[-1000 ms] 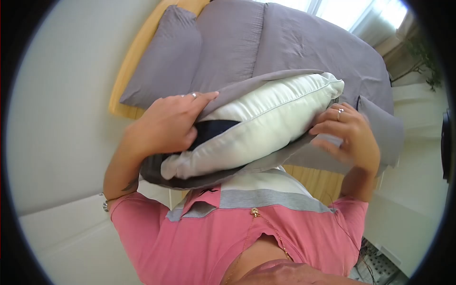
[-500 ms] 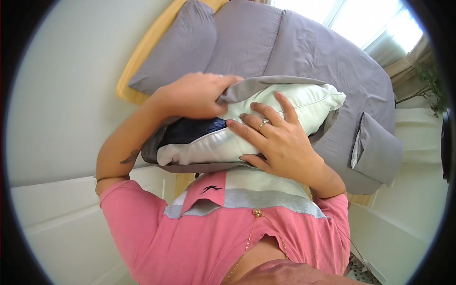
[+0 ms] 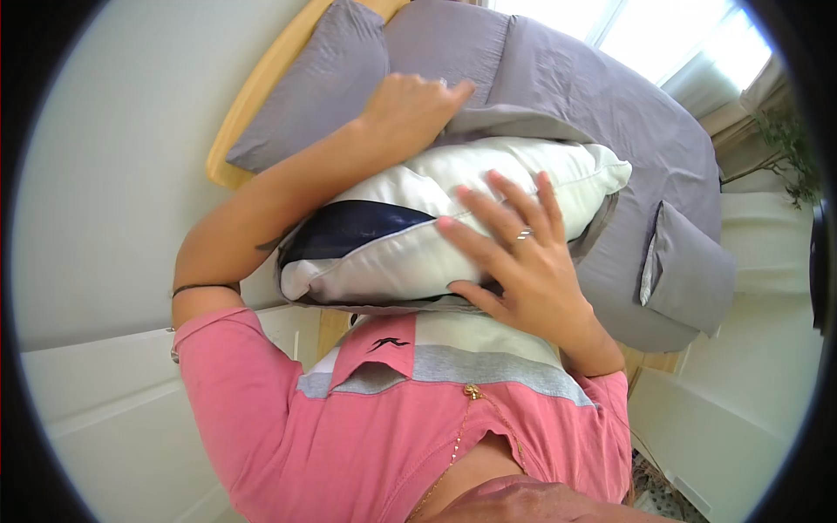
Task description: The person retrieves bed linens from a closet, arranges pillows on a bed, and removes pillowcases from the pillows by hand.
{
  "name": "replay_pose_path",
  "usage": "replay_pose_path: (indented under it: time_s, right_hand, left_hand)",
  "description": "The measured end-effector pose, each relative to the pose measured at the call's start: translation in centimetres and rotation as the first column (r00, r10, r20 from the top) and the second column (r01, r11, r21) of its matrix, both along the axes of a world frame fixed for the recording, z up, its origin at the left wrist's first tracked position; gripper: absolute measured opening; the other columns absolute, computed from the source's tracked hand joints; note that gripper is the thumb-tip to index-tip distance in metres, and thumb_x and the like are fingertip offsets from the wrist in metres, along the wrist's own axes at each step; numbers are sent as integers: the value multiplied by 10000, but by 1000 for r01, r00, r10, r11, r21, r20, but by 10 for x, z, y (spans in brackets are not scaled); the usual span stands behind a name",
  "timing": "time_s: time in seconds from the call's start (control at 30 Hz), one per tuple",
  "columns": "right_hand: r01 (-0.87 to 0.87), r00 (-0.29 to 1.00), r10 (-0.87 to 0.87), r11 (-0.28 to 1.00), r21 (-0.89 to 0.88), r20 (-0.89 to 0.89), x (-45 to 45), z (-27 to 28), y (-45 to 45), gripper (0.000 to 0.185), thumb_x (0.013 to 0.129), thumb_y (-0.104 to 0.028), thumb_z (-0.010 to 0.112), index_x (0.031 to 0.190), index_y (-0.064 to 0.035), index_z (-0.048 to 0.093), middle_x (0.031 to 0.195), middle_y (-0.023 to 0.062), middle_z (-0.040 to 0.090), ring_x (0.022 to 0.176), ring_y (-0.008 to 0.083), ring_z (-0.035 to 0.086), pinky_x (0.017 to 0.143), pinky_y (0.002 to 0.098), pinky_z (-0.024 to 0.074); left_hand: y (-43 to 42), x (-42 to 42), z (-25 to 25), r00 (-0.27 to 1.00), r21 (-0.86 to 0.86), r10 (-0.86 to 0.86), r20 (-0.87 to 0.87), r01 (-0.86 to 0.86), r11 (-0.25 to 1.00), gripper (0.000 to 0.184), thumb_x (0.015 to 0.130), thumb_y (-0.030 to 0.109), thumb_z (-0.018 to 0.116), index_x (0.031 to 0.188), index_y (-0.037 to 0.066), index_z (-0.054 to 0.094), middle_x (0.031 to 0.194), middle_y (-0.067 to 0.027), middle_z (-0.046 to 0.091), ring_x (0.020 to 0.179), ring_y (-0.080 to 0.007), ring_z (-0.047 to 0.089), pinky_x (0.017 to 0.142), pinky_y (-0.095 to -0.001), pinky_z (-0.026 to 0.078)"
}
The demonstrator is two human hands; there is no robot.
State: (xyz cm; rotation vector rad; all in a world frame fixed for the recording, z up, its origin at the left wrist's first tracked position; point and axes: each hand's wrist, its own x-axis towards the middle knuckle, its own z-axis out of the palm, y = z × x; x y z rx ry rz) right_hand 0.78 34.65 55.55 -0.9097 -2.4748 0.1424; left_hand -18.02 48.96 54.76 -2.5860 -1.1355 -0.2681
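Note:
A plump white pillow (image 3: 384,270) with a navy panel (image 3: 357,228) lies across the front of my body, partly inside a grey pillowcase (image 3: 523,120). At the pillow's far side, my left hand (image 3: 405,112) is closed on the pillowcase's edge; its fingertips are mostly hidden. My right hand (image 3: 527,261), with a ring on one finger, has its fingers spread over the white pillow. Some blur softens those fingers. A strip of the grey case also shows under the pillow's near edge and at its right end.
Beyond the pillow stands a bed with grey bedding (image 3: 602,105) and a wooden headboard (image 3: 228,166). One grey pillow (image 3: 314,96) leans at the headboard. Folded grey fabric (image 3: 689,261) lies at the bed's right. A plant (image 3: 780,157) stands near the window (image 3: 645,39).
My left hand has moved up and away from me, drawing the pillowcase's edge back. More of the white pillow and navy panel shows. My right hand has shifted slightly right.

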Motion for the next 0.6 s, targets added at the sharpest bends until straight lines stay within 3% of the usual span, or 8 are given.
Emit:
replay_pose_path:
  time_s: [0.03,0.1,0.17,0.23,0.33,0.43,0.5,0.6]
  right_hand:
    - [94,992,-91,995,32,-83,11,-3,-3,633,622,-342,717,1188,-144,516,1216,84,485,1163,288,413,1018,508,210]
    - [202,965,-189,977,62,-180,46,-7,-3,665,601,-326,742,1193,-131,512,1238,110,466,1166,304,407,1004,490,248]
    - [396,847,-375,918,-22,-377,67,-13,2,659,605,-315,730,1204,-162,503,1253,157,433,1153,364,396,966,478,304]
    - [362,857,-373,927,-101,-355,67,-14,4,657,621,-316,720,1212,-137,494,1249,202,423,1145,399,388,947,472,323]
    - [254,946,-256,967,-33,-200,54,-15,12,619,678,-303,658,1229,-91,470,1243,228,414,1143,429,374,953,483,311]
    - [145,965,-147,989,-22,-219,37,-18,30,585,688,-299,624,1208,-73,480,1216,239,426,1111,450,390,963,487,296]
    - [154,967,-149,988,9,-207,39,-21,42,556,687,-287,591,1180,-52,489,1140,246,462,1047,440,427,940,481,309]
    - [259,953,-290,933,-249,-93,47,-17,50,537,679,-273,579,1157,-42,499,957,210,540,931,375,480,842,455,357]
  left_hand:
    - [5,10,2,1000,7,-5,-4,5,1000,311,734,134,550,1044,109,534,680,-90,604,579,-280,606,470,-389,461]
    - [17,48,16,996,196,-68,60,55,979,132,738,136,541,866,104,540,638,-86,588,562,-259,600,453,-358,456]
    - [26,79,28,987,240,-143,77,121,963,89,741,145,540,818,102,527,622,-79,580,554,-251,598,445,-345,453]
    - [35,102,30,972,273,-215,93,182,944,65,744,153,539,771,99,514,606,-72,572,545,-244,596,436,-333,451]
    - [44,131,35,940,389,-330,82,275,879,79,747,169,535,787,103,519,583,-62,563,532,-239,594,427,-333,445]
    - [9,144,50,919,339,-375,120,317,886,68,749,169,526,771,107,513,572,-53,555,519,-220,588,430,-323,442]
    - [-16,145,52,886,238,-464,6,449,861,72,742,177,530,779,116,516,575,-27,549,512,-210,579,449,-314,448]
    - [-28,113,59,827,188,-560,48,543,818,92,731,169,539,805,117,525,635,-23,556,554,-195,583,484,-303,454]
